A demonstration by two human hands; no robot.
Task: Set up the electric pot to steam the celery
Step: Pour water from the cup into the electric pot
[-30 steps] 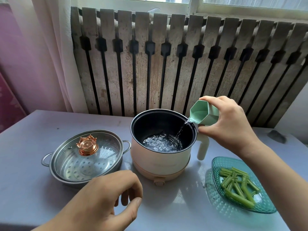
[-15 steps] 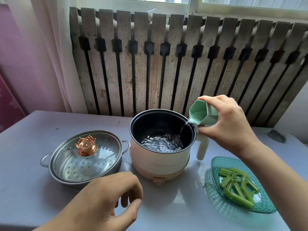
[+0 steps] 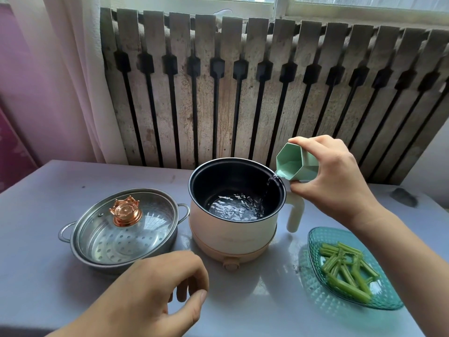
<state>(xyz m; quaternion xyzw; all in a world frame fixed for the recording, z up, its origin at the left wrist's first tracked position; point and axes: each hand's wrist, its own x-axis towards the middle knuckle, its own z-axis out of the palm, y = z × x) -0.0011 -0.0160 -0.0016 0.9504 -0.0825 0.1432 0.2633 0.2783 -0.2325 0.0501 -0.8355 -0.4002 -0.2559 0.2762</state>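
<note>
A cream electric pot [image 3: 233, 235] with a dark inside stands mid-table, lid off, rippling water in its bottom. My right hand [image 3: 332, 178] grips a pale green hexagonal cup [image 3: 296, 165], tipped over the pot's right rim, and a thin stream of water runs from it into the pot. Left of the pot sits a steel steamer basket [image 3: 85, 254] with a glass lid [image 3: 126, 224] on it, topped by a copper knob. Cut celery sticks [image 3: 347, 271] lie on a teal glass plate [image 3: 315, 239] at the right. My left hand [image 3: 150, 293] hovers near the front edge, fingers loosely curled, holding nothing.
The grey table [image 3: 36, 276] backs onto a worn radiator cover [image 3: 243, 93] below a window. A pale curtain [image 3: 73, 69] hangs at the left. The pot's handle [image 3: 295, 215] juts right, its dial [image 3: 229, 266] faces me. A dark smudge [image 3: 403, 197] marks the table's far right.
The stream from the cup has thinned and now runs down close to the pot's right wall. More water lies in the pot. Both hands have stayed about where they were.
</note>
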